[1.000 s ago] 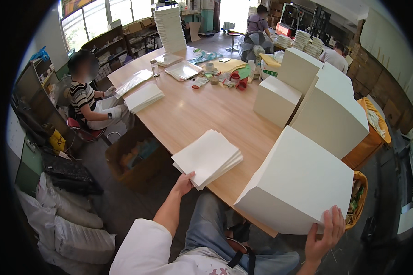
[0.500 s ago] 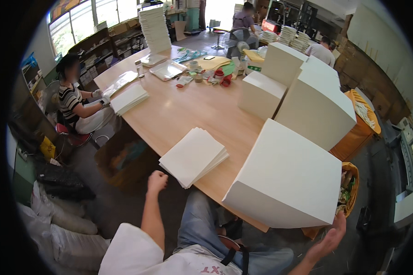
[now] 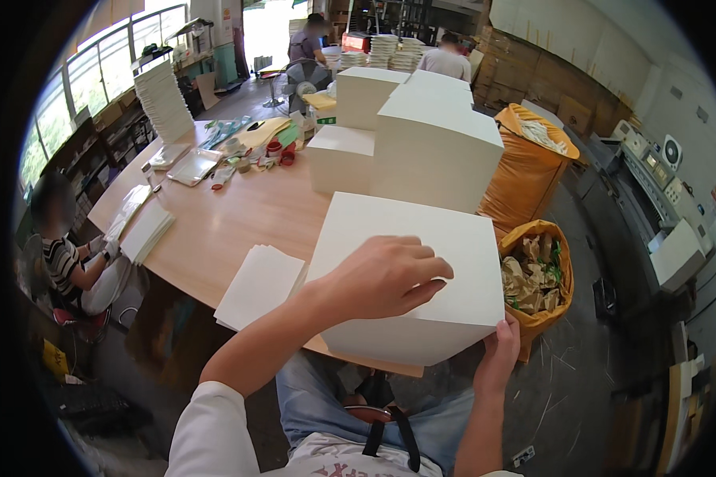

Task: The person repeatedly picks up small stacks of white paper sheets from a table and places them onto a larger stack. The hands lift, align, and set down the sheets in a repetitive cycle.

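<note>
A tall block of stacked white paper sheets [image 3: 422, 226] stands at the table's near right corner. Across its top reaches my left hand [image 3: 386, 274], fingers curled in, with nothing visible in them. My right hand [image 3: 501, 346] is at the block's near right corner, its fingers closed on the edge of the sheets. Part of that hand's grip is hidden behind the corner. Left of the block, partly behind my left forearm, lies a low, slightly fanned pile of white sheets [image 3: 256, 285].
More white paper blocks [image 3: 437, 151] rise behind. Orange bags [image 3: 533, 278] with crumpled paper stand right of the table [image 3: 223, 230]. Tapes and trays [image 3: 195, 167] lie farther back. A seated person [image 3: 71, 254] works at the left; two others are in the background.
My left hand has moved from beside the low pile to above the tall block. My right hand has closed onto its near right corner. The view has turned right.
</note>
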A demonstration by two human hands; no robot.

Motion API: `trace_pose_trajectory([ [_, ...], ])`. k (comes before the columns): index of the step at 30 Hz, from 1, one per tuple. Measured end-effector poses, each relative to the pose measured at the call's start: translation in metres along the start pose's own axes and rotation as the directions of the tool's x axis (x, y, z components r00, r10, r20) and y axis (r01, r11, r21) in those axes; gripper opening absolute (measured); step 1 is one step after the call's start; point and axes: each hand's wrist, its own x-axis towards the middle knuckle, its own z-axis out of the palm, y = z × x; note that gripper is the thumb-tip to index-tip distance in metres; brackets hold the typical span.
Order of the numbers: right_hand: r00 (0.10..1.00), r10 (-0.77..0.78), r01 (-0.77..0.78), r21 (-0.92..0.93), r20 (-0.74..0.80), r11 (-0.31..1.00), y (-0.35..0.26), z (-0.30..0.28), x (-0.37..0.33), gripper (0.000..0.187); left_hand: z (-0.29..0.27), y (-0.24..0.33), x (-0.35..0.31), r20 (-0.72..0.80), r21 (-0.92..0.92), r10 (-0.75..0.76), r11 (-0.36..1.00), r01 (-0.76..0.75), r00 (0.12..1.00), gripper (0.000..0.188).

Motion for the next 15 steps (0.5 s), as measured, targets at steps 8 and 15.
trace_pose_trajectory([
  [8,0.946,-0.087,0.284,-0.668,0.312,0.688,-0.070,-0.024,0.015,0.037,0.027,-0.009,0.000,0.025,-0.122,-0.143,0.982,0.145,0.989,0.014],
  [15,0.941,-0.115,0.315,-0.699,0.319,0.642,-0.111,0.021,0.026,0.046,0.030,-0.014,-0.008,-0.054,-0.246,-0.115,0.964,0.098,0.992,0.021],
])
